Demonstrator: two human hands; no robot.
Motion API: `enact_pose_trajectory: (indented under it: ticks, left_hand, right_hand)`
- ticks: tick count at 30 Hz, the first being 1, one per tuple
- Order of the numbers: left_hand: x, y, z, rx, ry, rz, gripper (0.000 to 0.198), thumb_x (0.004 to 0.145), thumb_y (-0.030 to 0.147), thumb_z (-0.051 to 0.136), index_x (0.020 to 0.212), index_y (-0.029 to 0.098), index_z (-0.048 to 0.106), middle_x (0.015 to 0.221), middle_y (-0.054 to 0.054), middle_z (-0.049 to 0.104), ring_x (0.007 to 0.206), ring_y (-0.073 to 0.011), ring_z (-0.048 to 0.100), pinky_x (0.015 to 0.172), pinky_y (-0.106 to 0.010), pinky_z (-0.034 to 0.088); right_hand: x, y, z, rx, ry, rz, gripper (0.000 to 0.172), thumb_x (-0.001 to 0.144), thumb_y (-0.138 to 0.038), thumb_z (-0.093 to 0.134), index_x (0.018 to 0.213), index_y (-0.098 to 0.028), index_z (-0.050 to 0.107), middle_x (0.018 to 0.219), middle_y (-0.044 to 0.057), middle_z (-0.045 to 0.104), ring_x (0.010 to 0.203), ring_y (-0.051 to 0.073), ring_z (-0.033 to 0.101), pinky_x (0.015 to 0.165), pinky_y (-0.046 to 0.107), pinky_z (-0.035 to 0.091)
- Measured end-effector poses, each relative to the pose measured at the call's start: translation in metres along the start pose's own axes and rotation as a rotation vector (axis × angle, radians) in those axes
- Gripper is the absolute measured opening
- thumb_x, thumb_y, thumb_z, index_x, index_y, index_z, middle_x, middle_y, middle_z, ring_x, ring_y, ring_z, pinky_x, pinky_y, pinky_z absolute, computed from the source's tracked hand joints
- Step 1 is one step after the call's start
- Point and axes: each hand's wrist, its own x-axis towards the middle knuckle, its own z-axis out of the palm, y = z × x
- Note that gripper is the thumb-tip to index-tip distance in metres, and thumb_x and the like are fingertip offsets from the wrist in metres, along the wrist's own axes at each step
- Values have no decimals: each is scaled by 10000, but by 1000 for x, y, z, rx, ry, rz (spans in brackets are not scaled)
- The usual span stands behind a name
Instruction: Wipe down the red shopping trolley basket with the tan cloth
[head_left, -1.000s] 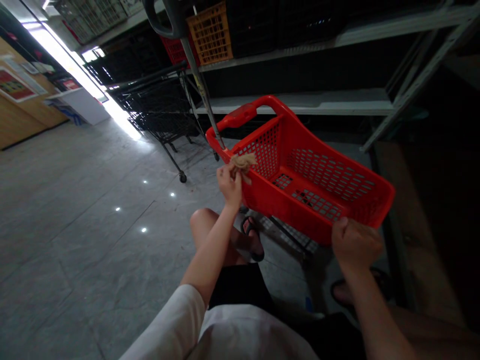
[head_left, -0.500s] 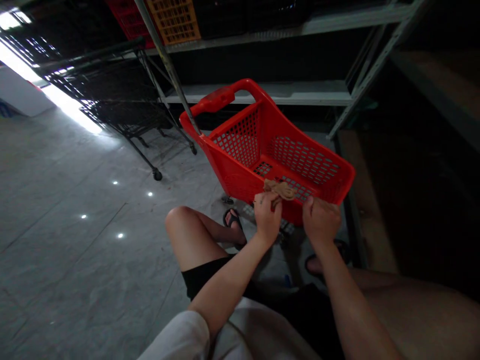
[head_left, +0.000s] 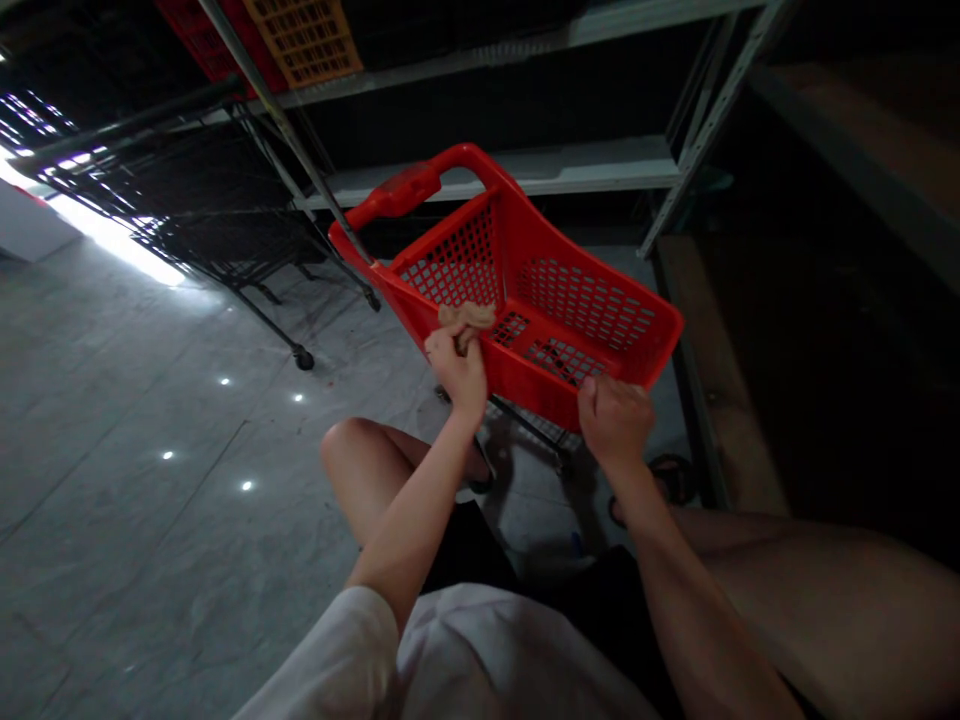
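Observation:
A red plastic cart basket [head_left: 592, 310] with perforated walls and a red handle [head_left: 409, 185] stands in front of my knees. My left hand [head_left: 457, 365] presses a crumpled beige cloth [head_left: 466, 318] onto the basket's near-left rim. My right hand [head_left: 615, 420] is closed around the basket's near rim further right. The basket holds nothing that I can make out.
Black wire shopping carts [head_left: 217, 215] stand at the left on the grey tiled floor [head_left: 135, 470]. A metal shelf rack [head_left: 585, 170] runs behind the basket, with orange [head_left: 304, 40] and red crates above. A dark wooden platform [head_left: 720, 400] lies to the right.
My left hand has slid the cloth along the near rim from beside my right hand back to the left. The view has shifted slightly.

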Motion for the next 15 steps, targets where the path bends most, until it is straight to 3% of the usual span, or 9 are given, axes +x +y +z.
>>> enact_pose_trajectory:
  ticks: [3,5,7,9,12,15]
  left_hand:
    - [-69,32,4,-104,-243,127,150,949,124,573,993,252,637,1017,-88,707,1037,-266,664,959,-479,543]
    - [-106,48,1,-165,-324,158,144,960,131,590,985,266,635,971,-88,710,980,-265,693,891,-474,579]
    - [-124,57,-3,-199,-355,152,128,969,149,614,997,273,632,939,-83,706,917,-257,708,810,-455,600]
    - [-125,59,-8,-217,-403,133,104,980,174,630,1015,272,637,946,-80,704,895,-252,713,778,-443,612]
    - [-106,59,-12,-284,-498,159,71,981,193,663,1030,244,655,987,-76,712,955,-252,722,831,-435,635]
    - [-77,63,-16,-397,-616,321,136,1007,194,647,1133,212,692,1198,-117,717,1161,-251,703,997,-432,628]
  right_hand:
    - [0,1,3,64,3,24,450,1054,-288,332,769,-173,662,710,98,655,707,210,545,757,358,345]
    - [-2,5,3,139,-5,41,465,1058,-282,288,785,-195,655,730,95,656,728,223,555,776,361,366]
    - [-4,10,0,231,-32,35,465,1057,-281,254,801,-214,637,762,100,665,764,233,569,804,372,391]
    - [-6,14,-3,330,-78,31,436,1061,-328,265,833,-216,619,797,105,672,804,238,583,839,385,417]
    - [-6,9,-11,521,-120,114,435,1055,-511,334,882,-211,598,868,120,693,880,254,619,914,424,468]
    - [-6,-6,-18,855,-127,205,523,1011,-675,410,958,-214,653,1051,150,746,1094,294,666,1057,485,487]
